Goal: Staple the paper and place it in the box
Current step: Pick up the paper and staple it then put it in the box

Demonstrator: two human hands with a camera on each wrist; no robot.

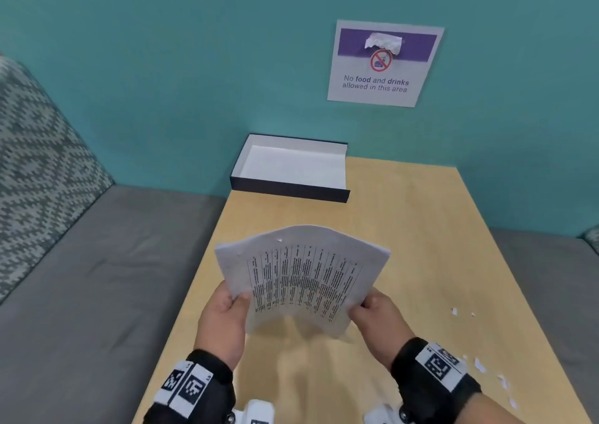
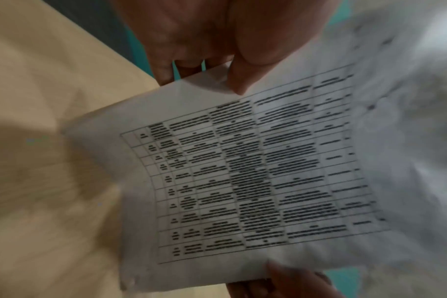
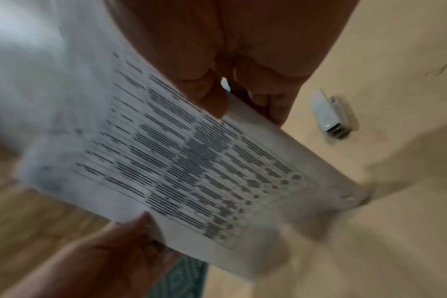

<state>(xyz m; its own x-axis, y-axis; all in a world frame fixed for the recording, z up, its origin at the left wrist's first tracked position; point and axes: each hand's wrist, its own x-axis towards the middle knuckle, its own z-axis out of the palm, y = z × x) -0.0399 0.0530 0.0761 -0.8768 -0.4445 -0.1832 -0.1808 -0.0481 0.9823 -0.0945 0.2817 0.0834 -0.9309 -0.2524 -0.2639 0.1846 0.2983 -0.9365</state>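
A stack of white paper (image 1: 301,277) printed with a table is held in the air above the wooden table (image 1: 415,229), curved and tilted. My left hand (image 1: 238,299) pinches its left edge with the thumb on top, and my right hand (image 1: 358,308) pinches its right edge. The left wrist view shows the left hand (image 2: 217,78) on the paper (image 2: 242,171), and the right wrist view shows the right hand (image 3: 242,106) on the paper (image 3: 179,161). An open box (image 1: 291,190), dark outside and white inside, stands at the table's far left corner. A white stapler (image 3: 331,115) lies on the table.
Small white paper scraps (image 1: 479,365) lie along the table's right side. A grey sofa seat (image 1: 97,277) runs left of the table, against a teal wall with a sign (image 1: 382,63). The box holds nothing.
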